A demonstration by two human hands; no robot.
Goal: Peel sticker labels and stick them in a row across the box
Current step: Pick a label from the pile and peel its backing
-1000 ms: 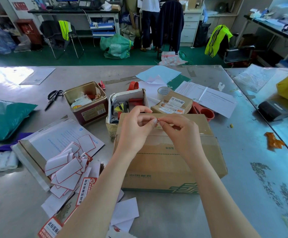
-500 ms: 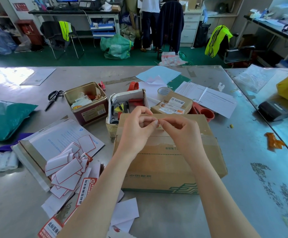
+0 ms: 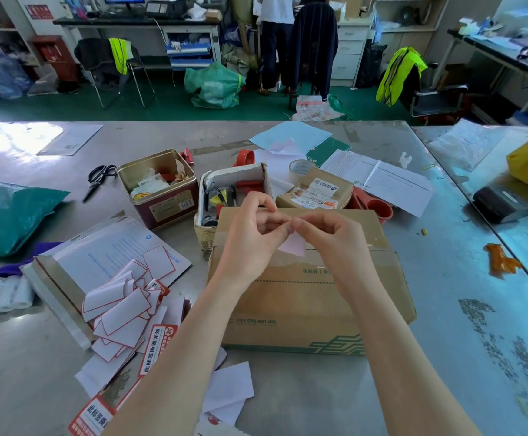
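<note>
Both hands, left hand (image 3: 253, 229) and right hand (image 3: 335, 239), pinch one sticker label (image 3: 293, 245) over the box (image 3: 313, 297), probably splitting it from its backing; spent backings (image 3: 121, 303) pile at 9 o'clock.

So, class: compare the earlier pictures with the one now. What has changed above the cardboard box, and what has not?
A pale paper flap now hangs below the pinching fingertips; earlier none showed, so the label is being peeled apart. The left hand and right hand still pinch it together above the cardboard box, barely shifted. The box and the pile of peeled backings lie as before.
</note>
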